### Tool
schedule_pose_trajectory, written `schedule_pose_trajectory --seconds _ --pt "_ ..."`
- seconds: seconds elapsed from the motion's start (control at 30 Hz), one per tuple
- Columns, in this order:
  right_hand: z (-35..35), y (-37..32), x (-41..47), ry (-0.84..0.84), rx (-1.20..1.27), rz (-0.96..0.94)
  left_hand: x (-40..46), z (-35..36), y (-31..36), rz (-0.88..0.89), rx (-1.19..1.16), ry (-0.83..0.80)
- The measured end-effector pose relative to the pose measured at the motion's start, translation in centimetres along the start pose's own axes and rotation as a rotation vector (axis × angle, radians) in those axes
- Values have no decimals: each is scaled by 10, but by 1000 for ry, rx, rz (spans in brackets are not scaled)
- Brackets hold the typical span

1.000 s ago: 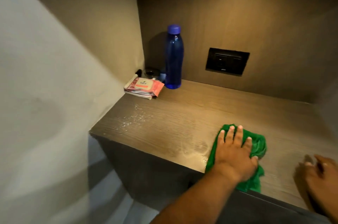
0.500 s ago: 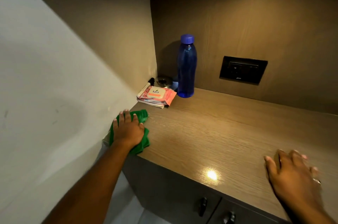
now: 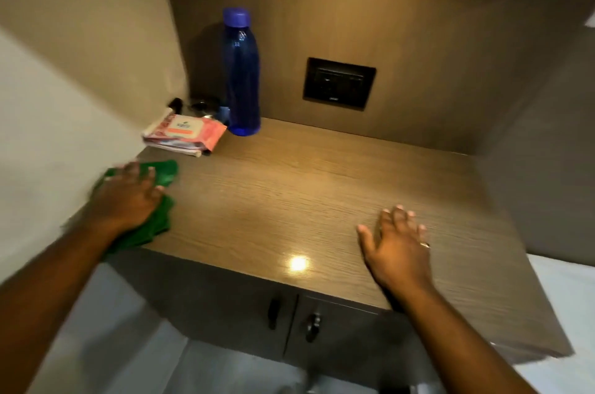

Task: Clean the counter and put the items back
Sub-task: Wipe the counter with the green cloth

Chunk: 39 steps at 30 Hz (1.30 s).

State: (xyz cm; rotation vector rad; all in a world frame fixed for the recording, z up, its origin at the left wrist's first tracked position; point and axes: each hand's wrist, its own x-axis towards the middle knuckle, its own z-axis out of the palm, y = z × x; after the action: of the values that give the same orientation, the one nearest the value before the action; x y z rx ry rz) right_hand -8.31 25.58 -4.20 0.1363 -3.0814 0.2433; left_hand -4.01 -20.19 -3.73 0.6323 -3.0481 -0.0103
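Note:
A green cloth (image 3: 161,220) lies at the left front corner of the wooden counter (image 3: 289,187). My left hand (image 3: 128,197) presses flat on the cloth, fingers spread. My right hand (image 3: 396,245) rests palm down on the counter near the front right, holding nothing, a ring on one finger. A tall blue bottle (image 3: 242,78) stands upright at the back left. In front of it and to its left lies a pink wipes pack (image 3: 185,133) on some papers. Small dark items (image 3: 201,104) sit in the back left corner, partly hidden.
A black wall socket (image 3: 338,83) is set in the back panel. Walls close the counter on the left, back and right. Below the front edge are two cabinet doors with dark handles (image 3: 293,316). A white surface (image 3: 570,294) lies at the right.
My left hand swept the green cloth from the front right of the counter to the left front corner and stays there. My right hand came further onto the counter.

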Motion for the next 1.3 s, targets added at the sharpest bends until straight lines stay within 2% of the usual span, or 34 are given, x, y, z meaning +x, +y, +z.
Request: schedule_pose_trajectory --seconds 0.17,0.3,0.37,0.43,0.53,0.6,0.7,0.77,0.83,0.93,1.03,1.17,1.23,1.3 --pt "3 -2 2 13 19 5 10 5 2 -96 29 -6" --pt "2 -2 -1 4 20 -29 -13 -12 61 -81 -2 -6" --pt "3 -4 -3 17 15 -45 -38 -12 107 30 -47 -28" --pt "5 -1 -4 30 22 -29 -61 -5 147 265 -113 -40" --pt "8 2 -3 21 -7 -47 -75 -4 136 447 -115 -79" --pt "8 5 -2 7 -4 -42 -62 -7 95 373 -98 -56" --pt "8 5 -1 15 -10 -24 -34 -12 21 55 -76 -1" --pt "8 3 -1 25 -20 -22 -19 -9 -5 -77 -9 3" --pt "9 2 1 37 -28 -17 -5 -1 2 -159 9 13" --pt "10 1 2 44 -17 -1 -4 4 51 -255 -80 37" --pt "9 1 4 38 -4 12 -36 7 145 -138 -179 15" --pt "9 1 0 45 18 19 -114 12 279 292 -194 -14" --pt "9 4 -1 47 24 5 -120 11 282 405 -154 -19" --pt "9 7 -1 43 35 -5 -109 7 250 432 -133 -2"
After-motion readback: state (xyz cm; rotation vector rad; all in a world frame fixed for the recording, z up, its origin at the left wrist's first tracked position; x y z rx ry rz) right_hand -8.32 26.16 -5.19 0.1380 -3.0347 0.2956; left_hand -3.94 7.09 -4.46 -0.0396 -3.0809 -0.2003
